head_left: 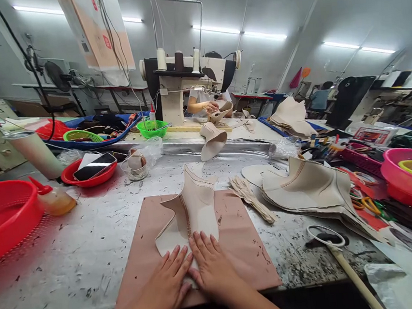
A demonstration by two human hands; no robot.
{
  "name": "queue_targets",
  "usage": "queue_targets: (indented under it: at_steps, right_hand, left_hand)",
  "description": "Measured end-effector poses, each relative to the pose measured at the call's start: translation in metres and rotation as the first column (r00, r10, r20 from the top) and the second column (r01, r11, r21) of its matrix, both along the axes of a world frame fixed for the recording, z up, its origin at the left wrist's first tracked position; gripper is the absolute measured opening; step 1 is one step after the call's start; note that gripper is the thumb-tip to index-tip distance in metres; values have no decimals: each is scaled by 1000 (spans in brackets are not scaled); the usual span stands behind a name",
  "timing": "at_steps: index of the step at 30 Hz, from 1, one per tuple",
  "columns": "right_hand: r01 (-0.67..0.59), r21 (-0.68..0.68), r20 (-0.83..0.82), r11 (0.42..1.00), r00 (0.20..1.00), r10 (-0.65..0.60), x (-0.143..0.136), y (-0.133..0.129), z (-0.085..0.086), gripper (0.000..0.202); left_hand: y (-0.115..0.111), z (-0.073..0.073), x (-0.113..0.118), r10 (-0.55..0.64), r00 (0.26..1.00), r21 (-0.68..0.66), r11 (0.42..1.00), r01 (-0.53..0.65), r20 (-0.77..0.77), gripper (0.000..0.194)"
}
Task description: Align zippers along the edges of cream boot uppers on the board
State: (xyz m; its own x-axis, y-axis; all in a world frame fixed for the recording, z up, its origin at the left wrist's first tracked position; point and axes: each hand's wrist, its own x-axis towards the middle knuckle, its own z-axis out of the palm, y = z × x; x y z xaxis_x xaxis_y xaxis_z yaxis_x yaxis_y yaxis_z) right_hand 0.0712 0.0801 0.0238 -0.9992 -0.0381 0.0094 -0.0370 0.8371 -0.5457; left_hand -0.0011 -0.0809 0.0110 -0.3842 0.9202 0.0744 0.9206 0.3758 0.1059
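Note:
A cream leather shoe upper piece (200,206) with a brown stitched seam lies on a reddish-brown mat (240,248) at the table's front edge. My left hand (170,277) rests flat on its lower left part, fingers stretched out. Beside it, my right hand (211,265) presses flat on the lower right part, fingers extended over the end of the seam. The two thumbs are close together, and both palms cover the piece's near end. Right of the mat are a bundle of thin cream strips (252,196) and a stack of similar leather pieces (304,186).
A hammer-like tool (347,262) lies at the right front. Red baskets (8,217), a glue bottle (55,200) and a phone (96,166) in a red bowl are at left. Behind stands a sewing machine (184,83), with a co-worker's hand (210,107) holding a cream piece.

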Motion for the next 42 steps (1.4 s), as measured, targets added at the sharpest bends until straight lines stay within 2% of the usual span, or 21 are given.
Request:
queue_targets:
  at_steps: [3, 5, 7, 9, 11, 13, 14, 16, 18, 20, 22, 24, 28, 32, 36, 39, 42]
  right_hand:
    - [65, -177, -18, 982, 997, -69, -8, 24, 10, 56]
    - [219, -242, -40, 945, 971, -235, -15, 59, 18, 40]
    - [425, -203, -64, 882, 893, -445, -22, 105, 24, 36]
    - [581, -107, -75, 807, 804, -590, -28, 151, 25, 34]
    - [676, -4, -72, 737, 735, -674, -35, 186, 22, 31]
    - [714, 86, -66, 695, 700, -711, -44, 208, 17, 29]
    - [721, 124, -62, 681, 691, -720, -48, 213, 14, 27]
    - [730, 186, -57, 658, 676, -734, -57, 217, 10, 24]
    - [734, 229, -67, 639, 667, -742, -63, 216, 7, 21]
    - [733, 254, -81, 631, 666, -742, -66, 216, 6, 21]
    - [730, 266, -78, 629, 667, -741, -67, 217, 7, 21]
    - [727, 273, -62, 630, 666, -743, -66, 219, 8, 21]
    - [722, 290, -42, 628, 665, -746, -66, 222, 10, 19]
    - [719, 279, -13, 636, 665, -747, -69, 225, 10, 18]
    - [710, 200, -5, 675, 690, -724, -71, 227, 7, 19]
    - [703, 66, 1, 708, 710, -704, -68, 230, 5, 14]
    - [663, -134, 53, 737, 747, -662, -61, 239, 6, 13]
  left_hand:
    - [-4, -1, -6, -21, 1000, 35, 999, 22, -12, 53]
    - [-9, -3, -16, -15, 999, 47, 999, 16, -33, 50]
    - [-17, -7, -33, 36, 998, 48, 998, -33, -55, 47]
    - [-24, -10, -56, 138, 988, 62, 989, -134, -71, 43]
    - [-26, -5, -80, 262, 961, 94, 963, -254, -85, 38]
    - [-16, 8, -98, 365, 921, 121, 929, -350, -139, 37]
    - [-5, 19, -103, 391, 903, 130, 919, -372, -180, 37]
    - [27, 43, -103, 372, 891, 128, 928, -350, -261, 34]
    - [70, 65, -93, 231, 934, 71, 973, -220, -271, 27]
    - [118, 79, -79, 8, 979, -12, 1000, -11, -206, 25]
    - [164, 80, -67, -135, 976, -39, 991, 130, -169, 22]
    - [206, 71, -62, -241, 961, -54, 970, 236, -135, 23]
    - [266, 44, -68, -305, 948, -90, 950, 298, -85, 23]
    - [291, 23, -76, -252, 965, -116, 963, 243, -68, 27]
    - [292, 15, -76, -205, 977, -79, 977, 200, -66, 27]
    - [288, 15, -74, -201, 978, -57, 978, 198, -49, 27]
    - [286, 18, -72, -198, 980, -46, 979, 197, -23, 26]
